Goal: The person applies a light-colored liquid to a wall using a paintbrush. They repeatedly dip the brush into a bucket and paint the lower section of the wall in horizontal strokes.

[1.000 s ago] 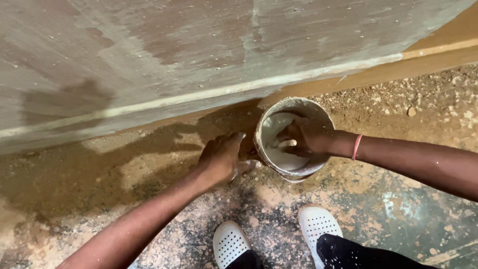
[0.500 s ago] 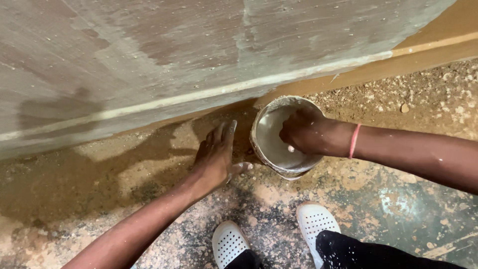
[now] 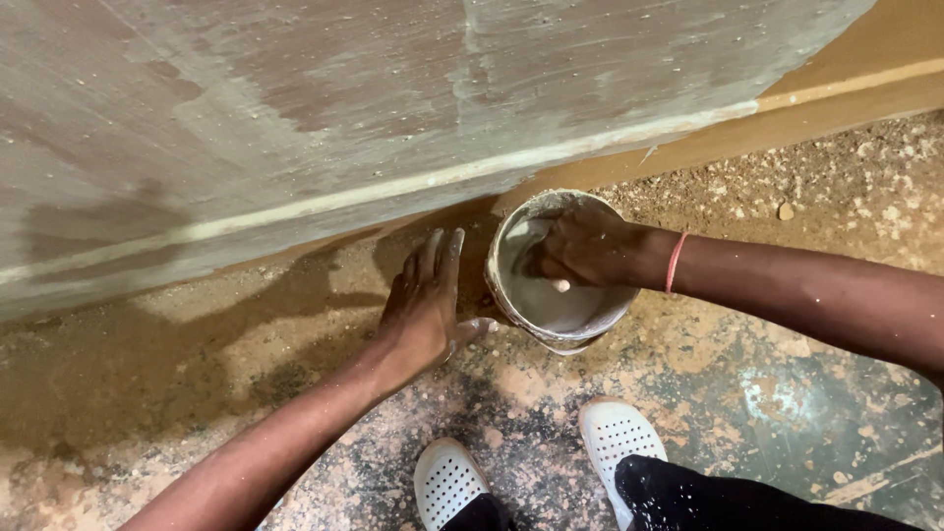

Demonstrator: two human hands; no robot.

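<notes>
A small round bucket [image 3: 511, 305] smeared with pale plaster stands on the floor by the foot of a wall. My right hand [image 3: 585, 246] reaches down into it, fingers curled in the grey-white paste, with a pink band on the wrist. Whether it grips anything in there is hidden. My left hand [image 3: 425, 305] lies flat on the floor just left of the bucket, fingers straight and together, thumb tip against the bucket's side.
A plastered grey wall [image 3: 393, 108] with a pale ledge runs across the top. The floor [image 3: 197, 374] is sandy and speckled with plaster. My two white perforated shoes [image 3: 447, 482] stand at the bottom, just below the bucket.
My left hand let go of the bucket's side and spread flat on the floor beside it. My right hand went deeper into the bucket and curled.
</notes>
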